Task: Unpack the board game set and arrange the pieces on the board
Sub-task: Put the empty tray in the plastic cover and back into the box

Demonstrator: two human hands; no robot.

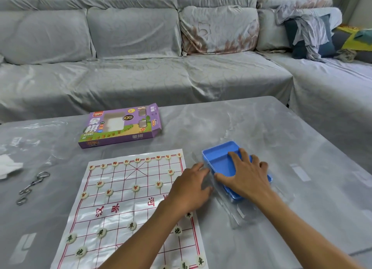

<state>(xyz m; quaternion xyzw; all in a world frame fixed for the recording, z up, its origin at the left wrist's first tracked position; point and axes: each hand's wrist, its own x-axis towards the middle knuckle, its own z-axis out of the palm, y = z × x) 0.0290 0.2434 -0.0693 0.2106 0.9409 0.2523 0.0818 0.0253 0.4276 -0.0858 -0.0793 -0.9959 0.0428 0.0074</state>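
Right now the right hand (247,178) lies flat on the blue tray (219,158), fingers spread, at 3 o'clock of the board (120,208). Left hand (191,188) is just beside the tray's left edge, fingers loosely together on clear plastic (241,212); whether they pinch it cannot be told. Pieces (135,187) sit on the board. Box (120,125) lies at 12 o'clock, metal rings (33,185) at 9.

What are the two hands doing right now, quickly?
Left hand: open, fingers reaching toward the blue tray, holding nothing that shows.
Right hand: open, fingers spread flat, pressing on the blue tray.
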